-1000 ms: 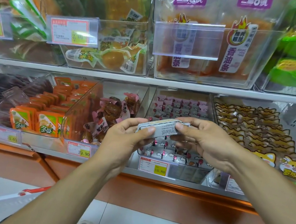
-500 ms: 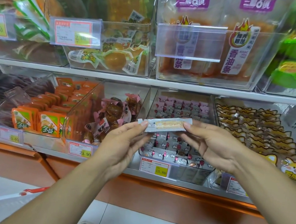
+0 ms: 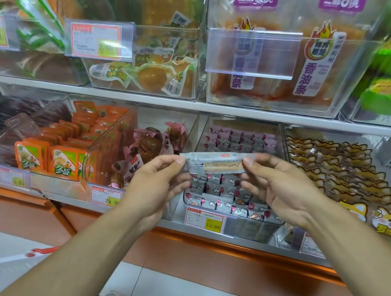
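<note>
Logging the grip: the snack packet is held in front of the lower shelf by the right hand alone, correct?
No: the head view shows both hands holding it in front of the lower shelf, the left hand pinching one end of the snack packet, the right hand the other.

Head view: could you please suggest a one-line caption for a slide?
Left hand and right hand pinch a wrapped snack bar by its ends before clear snack bins.

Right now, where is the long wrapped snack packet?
In the head view, centre frame: the snack packet is pinched between the left hand and right hand, in front of the lower-shelf clear bin above the 15.80 price tag.
</note>
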Tool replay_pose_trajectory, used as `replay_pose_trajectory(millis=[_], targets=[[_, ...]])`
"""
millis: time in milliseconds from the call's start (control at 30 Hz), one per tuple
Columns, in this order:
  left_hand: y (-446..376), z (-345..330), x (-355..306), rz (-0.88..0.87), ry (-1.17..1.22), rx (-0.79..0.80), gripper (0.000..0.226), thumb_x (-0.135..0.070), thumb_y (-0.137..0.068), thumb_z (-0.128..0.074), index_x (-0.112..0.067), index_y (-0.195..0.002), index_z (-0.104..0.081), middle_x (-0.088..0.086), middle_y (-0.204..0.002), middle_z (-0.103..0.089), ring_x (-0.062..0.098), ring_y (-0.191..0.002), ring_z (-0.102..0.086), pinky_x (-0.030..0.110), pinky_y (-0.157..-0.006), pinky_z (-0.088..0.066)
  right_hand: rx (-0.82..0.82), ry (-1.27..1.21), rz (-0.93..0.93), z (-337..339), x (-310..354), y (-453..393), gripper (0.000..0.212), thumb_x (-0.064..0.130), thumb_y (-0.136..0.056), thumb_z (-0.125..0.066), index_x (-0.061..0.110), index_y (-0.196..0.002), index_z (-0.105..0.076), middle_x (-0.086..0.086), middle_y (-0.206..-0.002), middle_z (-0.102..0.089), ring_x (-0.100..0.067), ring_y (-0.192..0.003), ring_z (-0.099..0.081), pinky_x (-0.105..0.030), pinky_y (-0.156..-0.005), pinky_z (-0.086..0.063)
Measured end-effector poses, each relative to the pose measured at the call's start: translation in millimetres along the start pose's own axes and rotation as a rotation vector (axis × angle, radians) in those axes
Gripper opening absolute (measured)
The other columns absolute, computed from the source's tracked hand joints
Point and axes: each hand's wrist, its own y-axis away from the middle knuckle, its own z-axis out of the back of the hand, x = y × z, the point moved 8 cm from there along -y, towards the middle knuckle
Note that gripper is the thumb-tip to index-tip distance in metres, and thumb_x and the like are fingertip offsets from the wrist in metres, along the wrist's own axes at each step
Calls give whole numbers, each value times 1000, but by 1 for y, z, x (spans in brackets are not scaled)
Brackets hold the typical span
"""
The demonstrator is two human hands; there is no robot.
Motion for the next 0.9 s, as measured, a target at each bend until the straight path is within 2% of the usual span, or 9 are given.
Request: replay_pose_trajectory(millis=[133,167,233,333,433,567,733,833,900], targets=[[5,-6,13,188,177,70,24,-20,-96,-65,-4,-82,-75,22,-99,-76,33,-91,-76,28,-64,-62,100,192,160,-5,11,4,12,11,-68,-80,11,-79,-78,-20,-93,-75,-26,-80,-74,-25,-66,-62],[6,-6,13,182,170,73,20,-19,-92,-68,-1,-87,-74,22,-101,-76,33,-93,-75,27,-65,-61,125,248,203,-7,13,6,11,10,-67,-81,13,-78,-79,-19,-95,-76,-28,-83,-75,-28,-71,-63],[6,-6,6,89,107,73,24,-13,-80,-75,-1,-99,-67,21,-104,-75,27,-92,-76,23,-66,-60,159,293,214,-8,12,7,18,8,-64,-82,13,-81,-79,-19,-102,-76,-31,-92,-75,-35,-81,-63],[6,-7,-9,-99,-4,102,32,-7,-69,-79,-9,-96,-63,13,-102,-76,23,-92,-75,23,-69,-60,228,162,39,-9,1,5,50,10,-59,-87,7,-106,-71,-19,-115,-73,-34,-102,-73,-33,-84,-62],[12,-15,-20,-265,-169,145,32,9,-72,-77,-12,-89,-62,0,-99,-78,18,-93,-74,21,-68,-58,282,0,-155,-15,-11,9,57,17,-75,-81,2,-126,-61,-20,-120,-71,-34,-111,-70,-31,-86,-60],[15,-20,-20,-346,-241,170,41,27,-71,-70,-10,-86,-59,-3,-95,-77,12,-90,-74,19,-68,-57,248,-50,-233,-16,-21,7,42,9,-83,-72,-7,-121,-62,-22,-119,-71,-32,-110,-71,-32,-84,-61],[15,-22,-19,-382,-355,154,34,21,-76,-72,-9,-91,-63,-6,-100,-78,9,-96,-74,17,-72,-56,146,-48,-154,-9,-17,-4,39,7,-73,-78,-8,-108,-68,-21,-107,-75,-28,-100,-75,-28,-76,-63],[17,-29,-7,-333,-484,191,35,10,-81,-75,-12,-106,-64,2,-114,-75,11,-110,-70,23,-90,-56,37,-8,-51,2,-9,-16,40,7,-73,-79,-9,-108,-67,-19,-101,-77,-27,-95,-76,-29,-78,-63],[20,-34,-2,-392,-713,208,40,-3,-84,-78,-20,-116,-63,-3,-130,-64,3,-122,-59,24,-108,-45,-62,60,101,11,2,-24,40,7,-80,-78,-6,-114,-64,-14,-101,-78,-26,-96,-76,-29,-78,-63]])
